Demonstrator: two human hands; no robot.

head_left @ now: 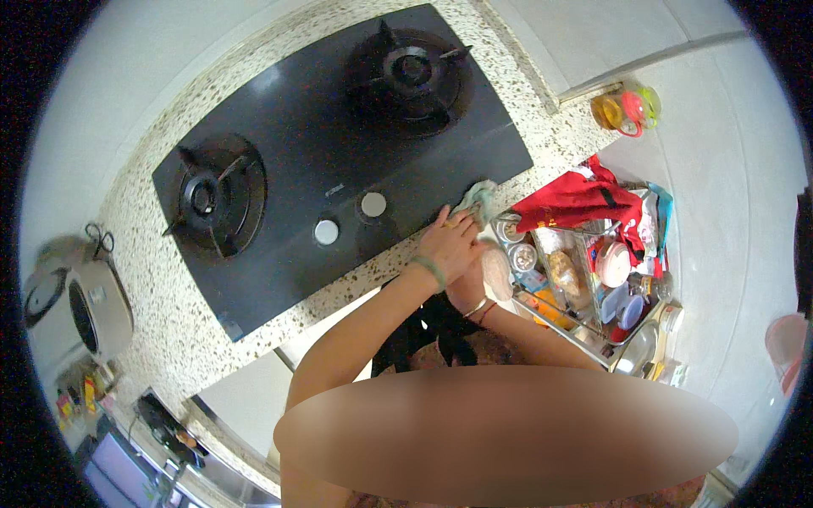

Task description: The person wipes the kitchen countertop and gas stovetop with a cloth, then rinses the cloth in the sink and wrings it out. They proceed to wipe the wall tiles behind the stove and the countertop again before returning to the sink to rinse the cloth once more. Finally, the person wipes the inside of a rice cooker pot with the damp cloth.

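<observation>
At the front edge of the black gas hob (326,144), my left hand (449,244) is closed over the near end of a pale green-grey cloth (478,201). The rest of the cloth bunches out past its fingers onto the hob's right front corner. My right hand (464,289) is just below, close against the left and partly covered by it. Its fingers are mostly hidden, so I cannot make out what they hold. Beside it, a beige-pink rounded item (497,271) sits at the edge of an open drawer.
The pull-out drawer (550,309) to my right is crowded with jars, packets and a red cloth (584,199). A jug with a red handle (628,110) stands at the counter's right end. Two burners (412,72) stick up from the hob. A beige appliance (100,309) is at the left.
</observation>
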